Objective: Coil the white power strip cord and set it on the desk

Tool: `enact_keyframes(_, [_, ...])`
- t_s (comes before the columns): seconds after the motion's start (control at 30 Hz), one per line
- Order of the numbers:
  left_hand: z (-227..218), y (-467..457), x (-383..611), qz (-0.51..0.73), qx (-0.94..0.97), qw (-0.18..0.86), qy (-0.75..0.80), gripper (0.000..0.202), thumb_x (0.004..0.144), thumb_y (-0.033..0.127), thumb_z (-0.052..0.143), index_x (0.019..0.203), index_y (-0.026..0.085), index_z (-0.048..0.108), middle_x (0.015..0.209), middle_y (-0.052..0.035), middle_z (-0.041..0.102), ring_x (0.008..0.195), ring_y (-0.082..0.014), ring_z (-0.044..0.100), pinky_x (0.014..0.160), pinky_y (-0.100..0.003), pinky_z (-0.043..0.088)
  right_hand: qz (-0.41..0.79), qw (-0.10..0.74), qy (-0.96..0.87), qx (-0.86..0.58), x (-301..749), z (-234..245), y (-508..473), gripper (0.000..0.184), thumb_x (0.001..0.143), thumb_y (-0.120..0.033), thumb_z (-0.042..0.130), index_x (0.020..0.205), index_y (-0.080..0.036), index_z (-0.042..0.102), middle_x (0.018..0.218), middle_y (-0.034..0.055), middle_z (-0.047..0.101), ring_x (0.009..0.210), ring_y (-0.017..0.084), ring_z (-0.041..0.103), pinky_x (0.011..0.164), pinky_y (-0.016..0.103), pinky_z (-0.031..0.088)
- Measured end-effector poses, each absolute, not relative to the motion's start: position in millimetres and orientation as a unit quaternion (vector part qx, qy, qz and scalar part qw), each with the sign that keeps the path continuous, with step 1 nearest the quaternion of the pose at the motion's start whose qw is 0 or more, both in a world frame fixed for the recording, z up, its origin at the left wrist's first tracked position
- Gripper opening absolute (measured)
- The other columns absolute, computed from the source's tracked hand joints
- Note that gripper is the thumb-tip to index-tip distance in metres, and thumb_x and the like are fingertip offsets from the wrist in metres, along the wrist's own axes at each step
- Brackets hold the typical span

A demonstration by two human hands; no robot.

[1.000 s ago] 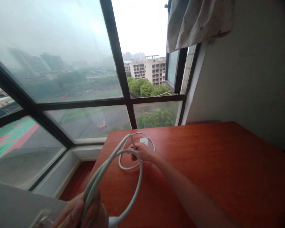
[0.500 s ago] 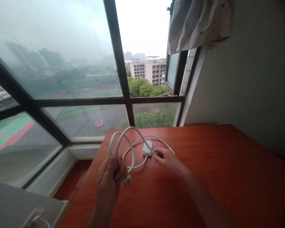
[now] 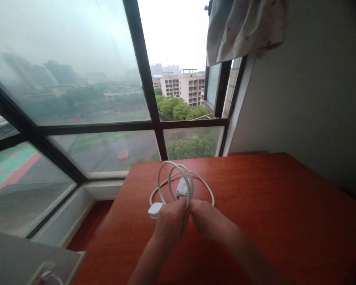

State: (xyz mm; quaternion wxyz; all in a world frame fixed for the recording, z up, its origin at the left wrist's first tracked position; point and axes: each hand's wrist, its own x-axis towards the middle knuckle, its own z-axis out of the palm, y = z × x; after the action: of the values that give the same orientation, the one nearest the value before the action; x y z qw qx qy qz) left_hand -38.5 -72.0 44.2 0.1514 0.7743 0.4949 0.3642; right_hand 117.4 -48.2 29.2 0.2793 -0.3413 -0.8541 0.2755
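Note:
My left hand [image 3: 172,221] is closed round a white power cord [image 3: 161,183], whose loops stand up above the fist. The cord's white plug [image 3: 154,210] sticks out to the left of that hand. Pressed against it from the right, my right hand [image 3: 206,219] is closed at the cord too; its fingertips are hidden. Behind the loops, a white power strip [image 3: 182,187] lies on the reddish-brown table [image 3: 269,221], partly covered by the cord. More cord curves over the tabletop around it.
Dark-framed windows [image 3: 118,127] rise behind the table, with a pane open at the right. A pale curtain [image 3: 243,31] hangs at the upper right beside a grey wall [image 3: 308,99]. A wall socket with a plug [image 3: 47,273] is at the lower left.
My left hand has moved right and turned, swinging the plug to its left side. My right hand has come in against it, and the cord is gathered into closer loops.

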Motion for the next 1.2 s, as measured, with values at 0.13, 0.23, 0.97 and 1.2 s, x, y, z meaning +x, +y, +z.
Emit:
enact_keyframes(0.13, [40, -65, -39, 0.268, 0.823, 0.060, 0.498, 0.020, 0.093, 0.024, 0.038, 0.083, 0.021, 0.054, 0.075, -0.0065, 0.062, 0.070, -0.0198, 0.057, 0.060, -0.027, 0.035, 0.160, 0.233, -0.902, -0.325, 128, 31, -53, 0.038, 0.080, -0.001, 0.044, 0.110, -0.017, 0.061, 0.106, 0.0111, 0.065, 0.098, 0.022, 0.061, 0.086, 0.033, 0.049])
enact_keyframes(0.23, [42, -63, -39, 0.247, 0.829, 0.042, 0.500, 0.019, 0.094, 0.024, 0.036, 0.084, 0.021, 0.053, 0.087, -0.0077, 0.062, 0.080, -0.0208, 0.057, 0.066, -0.028, 0.040, 0.081, 0.244, -0.911, -0.322, 136, 34, -55, 0.029, 0.089, -0.009, 0.043, 0.109, -0.017, 0.062, 0.097, 0.0107, 0.067, 0.090, 0.022, 0.060, 0.079, 0.034, 0.049])
enact_keyframes(0.97, [78, -54, -70, 0.433, 0.673, 0.306, 0.516, 0.037, 0.091, 0.044, 0.045, 0.069, 0.018, 0.058, 0.066, -0.0027, 0.058, 0.065, -0.0166, 0.052, 0.062, -0.025, 0.037, 0.330, 0.492, -0.715, -0.372, 186, 62, -35, 0.014, 0.084, -0.034, 0.063, 0.086, -0.021, 0.068, 0.079, 0.0029, 0.066, 0.073, 0.016, 0.060, 0.064, 0.025, 0.047])
enact_keyframes(1.2, [99, -44, -71, 0.406, 0.668, 0.432, 0.450, 0.039, 0.092, 0.045, 0.045, 0.073, 0.014, 0.061, 0.069, -0.0039, 0.062, 0.062, -0.0135, 0.051, 0.059, -0.024, 0.039, 0.310, 0.476, -0.771, -0.286, 162, 122, -7, 0.013, 0.083, -0.030, 0.066, 0.087, -0.019, 0.072, 0.084, 0.0035, 0.062, 0.071, 0.012, 0.055, 0.058, 0.023, 0.042])
